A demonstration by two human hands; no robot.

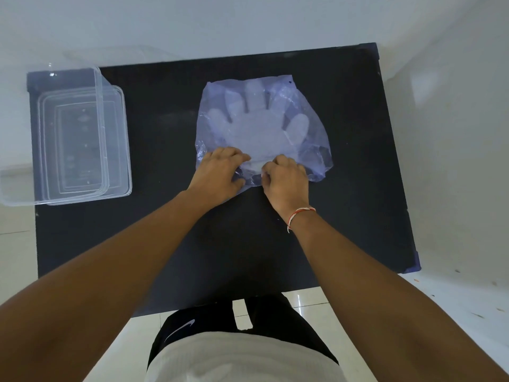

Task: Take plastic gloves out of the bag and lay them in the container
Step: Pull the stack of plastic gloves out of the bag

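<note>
A thin bluish see-through bag (pixel 311 128) lies flat in the middle of the black table. Inside it a stack of clear plastic gloves (pixel 256 128) shows through, fingers pointing away from me. Both hands rest on the bag's near, open edge. My left hand (pixel 220 175) pinches the plastic at the left side of the opening. My right hand (pixel 286 180) grips the plastic just beside it, fingers curled. A clear rectangular container (pixel 115 150) stands at the table's left edge, with nothing in it.
The black table (pixel 170 238) ends close to the container on the left and at a blue-trimmed edge on the right. White walls surround it. A tiled floor and my legs show below the near edge.
</note>
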